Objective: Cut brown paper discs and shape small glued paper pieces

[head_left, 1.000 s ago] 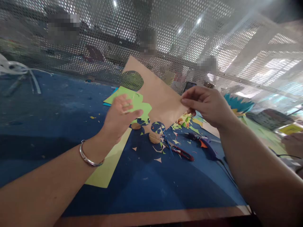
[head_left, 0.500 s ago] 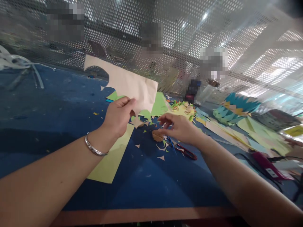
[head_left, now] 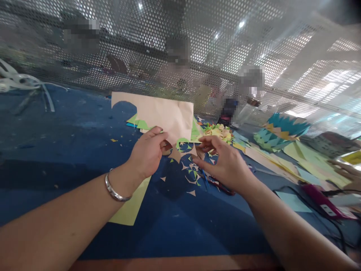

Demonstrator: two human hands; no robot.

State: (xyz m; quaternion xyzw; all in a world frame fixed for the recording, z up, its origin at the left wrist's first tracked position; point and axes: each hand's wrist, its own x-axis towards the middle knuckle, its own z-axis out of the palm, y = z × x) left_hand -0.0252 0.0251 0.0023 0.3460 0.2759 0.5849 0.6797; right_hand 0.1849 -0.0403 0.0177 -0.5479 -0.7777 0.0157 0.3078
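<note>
My left hand (head_left: pixel 149 152), a silver bangle on its wrist, pinches the lower edge of a peach paper sheet (head_left: pixel 166 114). Round bites are cut out of this sheet, and pointed tips hang from its lower edge. My right hand (head_left: pixel 225 160) is curled at the sheet's lower right, with a small brownish paper piece (head_left: pixel 200 151) between thumb and fingers, partly hidden. Beneath that hand lie dark red-handled scissors (head_left: pixel 222 187), mostly covered, and several paper scraps (head_left: pixel 191 193). A pale yellow-green sheet (head_left: pixel 131 207) lies under my left wrist.
Green sheets (head_left: pixel 197 129) and a pile of coloured paper bits (head_left: pixel 220 131) lie behind my hands. To the right are a teal paper crown (head_left: pixel 284 131), paper strips (head_left: pixel 270 160) and a magenta power strip (head_left: pixel 321 201) with cables. Another person's hand (head_left: pixel 345 173) shows at the right edge.
My left hand has lowered the peach sheet and turned it more level, slightly to the right. My right hand has shifted right and down; the round brown piece below it has left its earlier spot.
</note>
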